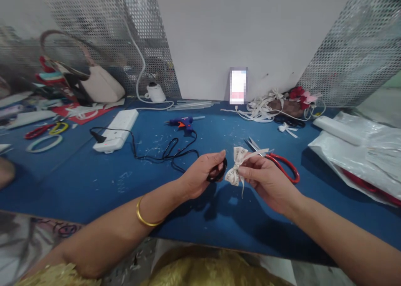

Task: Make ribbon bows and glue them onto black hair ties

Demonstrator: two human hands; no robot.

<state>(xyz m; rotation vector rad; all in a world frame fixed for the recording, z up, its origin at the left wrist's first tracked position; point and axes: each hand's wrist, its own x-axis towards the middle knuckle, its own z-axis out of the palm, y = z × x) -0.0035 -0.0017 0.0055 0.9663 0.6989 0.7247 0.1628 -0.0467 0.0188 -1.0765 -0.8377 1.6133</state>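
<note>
Pinched in my left hand (200,173) is a black loop (223,171) that looks like a hair tie; part of it is hidden by the fingers. My right hand (266,177) is closed on a cream ribbon bow (237,165) with dark printed letters and loose tails. The bow hangs just right of the loop, with a narrow gap between them, above the blue table (150,194). Red-handled scissors (288,167) lie behind my right hand, blades partly open. A blue glue gun (183,122) rests farther back, its black cord running towards a white power strip (116,130).
A lit phone (238,86) leans on the white board. White ribbons (261,106) and a small white bow (287,129) lie at the back right, near a plastic bag (360,148). Glue sticks (196,105), a handbag (100,83) and red scissors (39,130) are left. Another person's arm (4,172) shows at the left edge.
</note>
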